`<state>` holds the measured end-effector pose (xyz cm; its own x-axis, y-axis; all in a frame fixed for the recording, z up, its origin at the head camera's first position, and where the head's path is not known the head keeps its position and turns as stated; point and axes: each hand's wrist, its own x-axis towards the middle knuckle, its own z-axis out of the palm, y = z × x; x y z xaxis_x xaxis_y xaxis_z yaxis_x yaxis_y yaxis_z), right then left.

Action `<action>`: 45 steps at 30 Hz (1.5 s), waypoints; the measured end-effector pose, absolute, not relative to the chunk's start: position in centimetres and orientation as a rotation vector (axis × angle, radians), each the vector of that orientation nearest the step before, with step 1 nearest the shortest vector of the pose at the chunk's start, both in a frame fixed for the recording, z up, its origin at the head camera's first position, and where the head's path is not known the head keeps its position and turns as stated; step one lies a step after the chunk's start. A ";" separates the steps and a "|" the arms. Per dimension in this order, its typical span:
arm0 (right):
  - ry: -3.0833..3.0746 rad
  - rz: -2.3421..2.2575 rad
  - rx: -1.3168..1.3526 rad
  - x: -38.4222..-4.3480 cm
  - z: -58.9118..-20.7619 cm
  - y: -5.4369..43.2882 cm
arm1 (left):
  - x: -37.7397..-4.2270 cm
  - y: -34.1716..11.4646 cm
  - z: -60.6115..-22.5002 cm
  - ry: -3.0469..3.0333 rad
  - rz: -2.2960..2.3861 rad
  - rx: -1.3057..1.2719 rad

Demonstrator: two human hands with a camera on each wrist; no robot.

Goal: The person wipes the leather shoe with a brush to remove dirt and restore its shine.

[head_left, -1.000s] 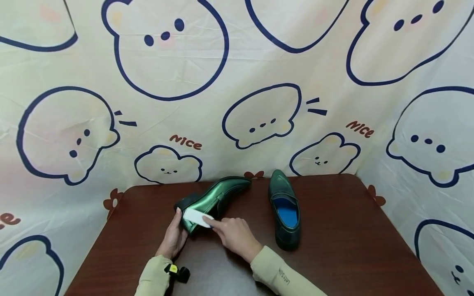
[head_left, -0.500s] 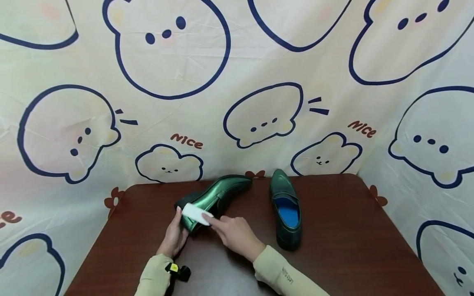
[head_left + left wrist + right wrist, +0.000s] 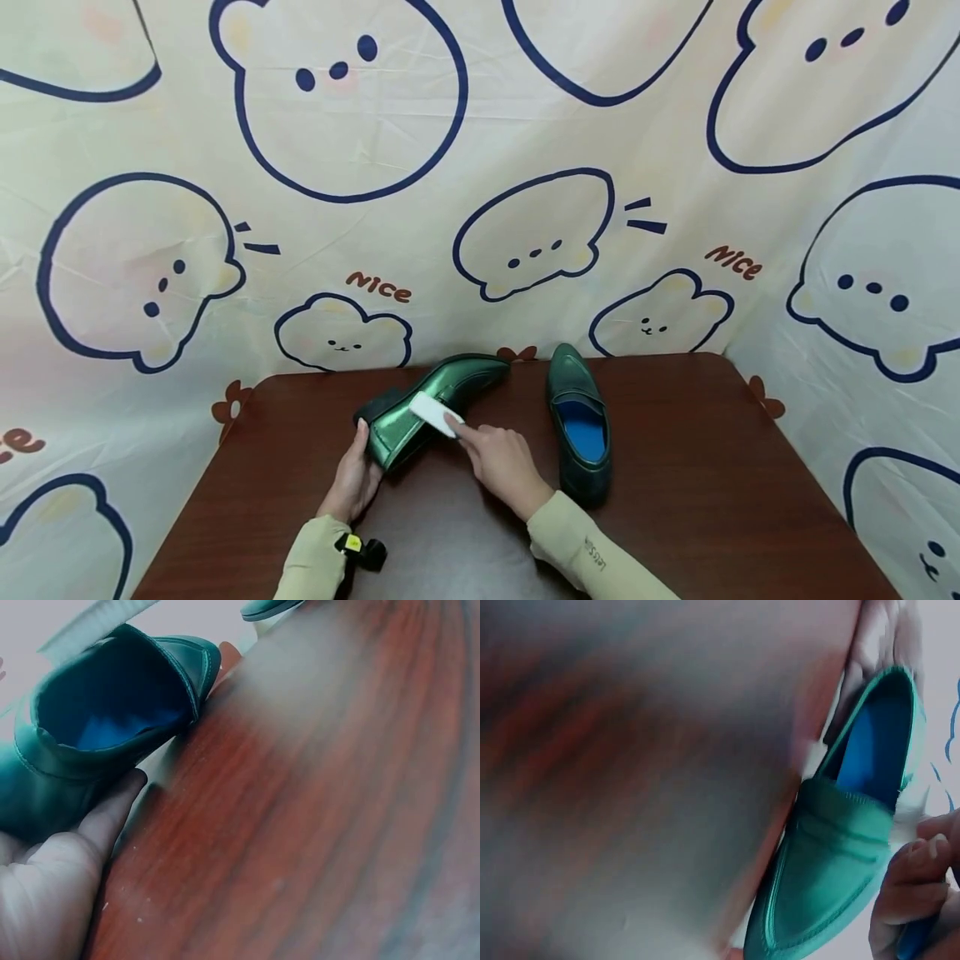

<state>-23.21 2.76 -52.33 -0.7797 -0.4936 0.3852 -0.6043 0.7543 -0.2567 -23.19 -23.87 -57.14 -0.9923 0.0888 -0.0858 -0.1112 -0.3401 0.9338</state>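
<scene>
A shiny green loafer [image 3: 397,433] with a blue insole lies tilted on its side, toe pointing to the back right. My left hand [image 3: 351,482] holds it by the heel, its fingers under the heel end in the left wrist view. Between the fingers of my right hand [image 3: 504,465] is a white brush [image 3: 437,415], lying across the loafer's upper side near the middle. Ribbed white bristles of the brush [image 3: 97,631] show above the shoe's opening in the left wrist view. In the right wrist view, the fingers curl round a blue handle [image 3: 917,937].
A second green loafer [image 3: 573,385] stands upright to the right of my right hand, toe toward the back. The brown wooden table [image 3: 690,467] ends at a printed cloth backdrop [image 3: 525,133]. A black strap device [image 3: 363,552] sits on my left wrist.
My right hand has moved the brush from the loafer's heel forward along its side, toward the toe. My left hand and both shoes stay in place.
</scene>
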 end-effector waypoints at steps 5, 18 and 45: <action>-2.660 0.581 0.843 -22.9 -51.8 2.6 | -23.1 -23.8 -57.2 1.749 2.474 -0.010; -2.585 0.474 1.143 -21.9 -51.7 -0.9 | -22.9 -23.6 -57.3 1.812 2.461 -0.069; -2.722 0.725 0.817 -23.8 -50.9 2.1 | -23.1 -22.7 -56.7 1.953 2.381 -0.199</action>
